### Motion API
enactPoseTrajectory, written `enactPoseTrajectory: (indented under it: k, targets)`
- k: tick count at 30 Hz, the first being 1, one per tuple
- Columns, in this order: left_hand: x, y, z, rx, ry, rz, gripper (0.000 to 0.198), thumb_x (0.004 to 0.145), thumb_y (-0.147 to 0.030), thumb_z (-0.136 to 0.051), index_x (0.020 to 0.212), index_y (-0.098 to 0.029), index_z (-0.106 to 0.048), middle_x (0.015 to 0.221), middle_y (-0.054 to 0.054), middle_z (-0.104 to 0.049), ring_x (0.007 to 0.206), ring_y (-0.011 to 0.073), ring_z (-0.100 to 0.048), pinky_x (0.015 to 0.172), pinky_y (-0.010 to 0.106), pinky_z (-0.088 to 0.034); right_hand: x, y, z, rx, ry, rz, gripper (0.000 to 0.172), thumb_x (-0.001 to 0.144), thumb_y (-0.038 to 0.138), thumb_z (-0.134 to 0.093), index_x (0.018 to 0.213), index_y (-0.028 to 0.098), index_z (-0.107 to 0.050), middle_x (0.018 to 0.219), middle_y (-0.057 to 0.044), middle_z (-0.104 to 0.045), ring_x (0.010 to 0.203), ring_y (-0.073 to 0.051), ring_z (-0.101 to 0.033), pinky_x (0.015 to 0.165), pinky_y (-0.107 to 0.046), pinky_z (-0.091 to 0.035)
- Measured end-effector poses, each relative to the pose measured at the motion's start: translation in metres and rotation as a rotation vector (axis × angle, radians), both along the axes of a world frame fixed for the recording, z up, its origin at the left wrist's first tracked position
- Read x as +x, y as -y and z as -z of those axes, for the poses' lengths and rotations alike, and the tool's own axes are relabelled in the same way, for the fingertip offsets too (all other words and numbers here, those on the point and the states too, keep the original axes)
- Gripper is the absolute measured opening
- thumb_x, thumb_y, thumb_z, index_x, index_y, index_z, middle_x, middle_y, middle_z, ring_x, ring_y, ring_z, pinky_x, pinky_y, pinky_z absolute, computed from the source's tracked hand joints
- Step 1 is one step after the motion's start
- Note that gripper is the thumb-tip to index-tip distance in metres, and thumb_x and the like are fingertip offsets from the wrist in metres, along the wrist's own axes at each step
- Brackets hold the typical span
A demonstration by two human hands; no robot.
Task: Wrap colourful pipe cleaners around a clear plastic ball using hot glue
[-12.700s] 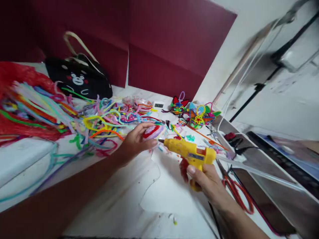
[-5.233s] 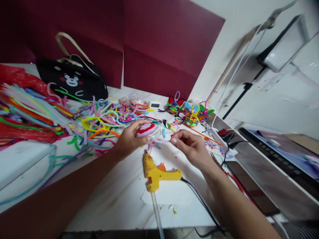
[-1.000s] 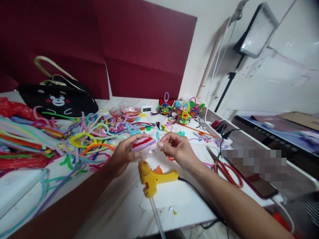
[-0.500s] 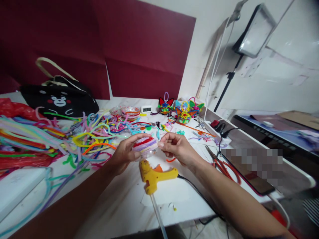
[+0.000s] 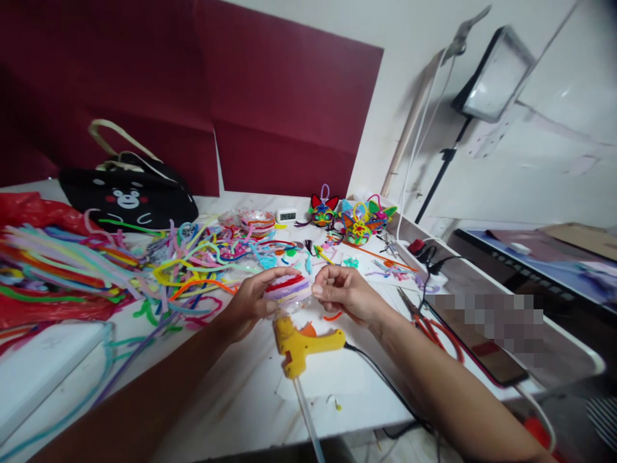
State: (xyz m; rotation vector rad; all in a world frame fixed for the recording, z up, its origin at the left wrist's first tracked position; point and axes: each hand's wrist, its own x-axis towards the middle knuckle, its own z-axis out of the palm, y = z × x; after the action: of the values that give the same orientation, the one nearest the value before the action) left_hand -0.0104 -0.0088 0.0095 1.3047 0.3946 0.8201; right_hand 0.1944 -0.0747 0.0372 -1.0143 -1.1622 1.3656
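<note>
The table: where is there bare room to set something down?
Bare: between left forearm and glue gun; also, one scrap aside, between glue stick and cord. Crowded: back left, with pipe cleaners; right side, with scissors and phone.

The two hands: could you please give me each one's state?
Left hand: closed, holding the striped piece.
Right hand: pinched closed at its right edge; grip unclear.
</note>
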Motion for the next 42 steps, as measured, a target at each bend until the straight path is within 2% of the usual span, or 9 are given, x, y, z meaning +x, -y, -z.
enactPoseTrajectory:
  k: [14,22,30,35,42]
  targets:
    - [-0.0023,-0.0017,0.0043,-0.035,0.011,0.053,0.063,0.052,-0.038,-0.086,0.112,-0.022,-0.073,0.103,0.006,-0.074,0.095,0.0248,-0.067,0.08,0.027,-0.054,0.0071,-0.0039,0.0058,-0.013,0.007,-0.081,0.043,0.055,0.043,-0.092,0.068,0.015,-0.061,0.048,0.007,-0.057,0.04,-0.005,-0.048,0.042,-0.017,-0.038]
    - [-0.0023,0.002,0.0004,-0.044,0.035,0.116,0.061,0.056,-0.04,-0.086,0.113,-0.021,-0.073,0.1,0.006,-0.076,0.09,0.0215,-0.069,0.077,0.024,-0.053,0.0091,-0.0043,0.0054,-0.004,-0.004,-0.145,0.042,0.058,0.041,-0.091,0.069,0.015,-0.06,0.047,0.006,-0.058,0.04,-0.005,-0.047,0.041,-0.016,-0.037]
    - [-0.0035,0.0032,0.0003,-0.035,0.035,0.141,0.06,0.059,-0.04,-0.084,0.114,-0.02,-0.071,0.099,0.007,-0.076,0.089,0.0237,-0.07,0.077,0.027,-0.053,0.0099,-0.005,0.0059,0.016,-0.018,-0.199,0.039,0.059,0.039,-0.09,0.068,0.015,-0.061,0.049,0.006,-0.06,0.041,-0.005,-0.049,0.043,-0.017,-0.04]
    - [-0.0051,0.002,0.0026,-0.005,0.044,0.141,0.061,0.061,-0.04,-0.083,0.116,-0.019,-0.071,0.099,0.008,-0.076,0.091,0.0259,-0.069,0.08,0.03,-0.053,0.0096,-0.0056,0.0056,0.019,0.002,-0.188,0.041,0.057,0.042,-0.091,0.067,0.015,-0.061,0.049,0.006,-0.06,0.04,-0.005,-0.05,0.043,-0.017,-0.039]
    - [-0.0035,0.0037,-0.0003,-0.065,0.076,0.178,0.055,0.061,-0.038,-0.085,0.113,-0.024,-0.074,0.1,0.004,-0.077,0.089,0.0206,-0.071,0.08,0.026,-0.053,0.0106,-0.0053,0.0044,0.033,0.073,-0.127,0.043,0.053,0.042,-0.092,0.066,0.015,-0.061,0.05,0.005,-0.062,0.041,-0.006,-0.051,0.043,-0.017,-0.038]
